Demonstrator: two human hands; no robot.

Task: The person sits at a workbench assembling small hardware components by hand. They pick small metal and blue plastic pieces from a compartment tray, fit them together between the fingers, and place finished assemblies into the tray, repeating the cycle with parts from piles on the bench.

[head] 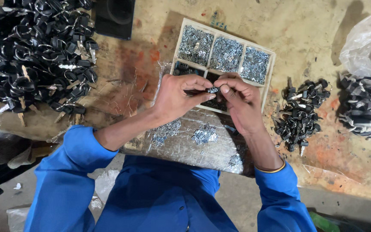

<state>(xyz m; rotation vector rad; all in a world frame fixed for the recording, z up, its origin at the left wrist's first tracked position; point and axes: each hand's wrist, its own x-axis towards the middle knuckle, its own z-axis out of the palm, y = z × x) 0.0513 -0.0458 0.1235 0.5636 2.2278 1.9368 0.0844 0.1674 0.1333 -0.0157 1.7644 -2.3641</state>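
Worn, stained wooden surface seen from above, sleeves in blue at the bottom. Left hand and right hand met just above a divided wooden tray, both pinching one small dark part with a metal tip between thumb and fingertips. Held over the tray's near edge, touching nothing else. Filled in its three far compartments with small shiny metal pieces. Spread below the hands on clear plastic sheet, loose silvery bits. Heaped to the right, a small pile of black keyed parts; far left, a much larger heap of the same. At far right, a clear bag above striped dark pieces.
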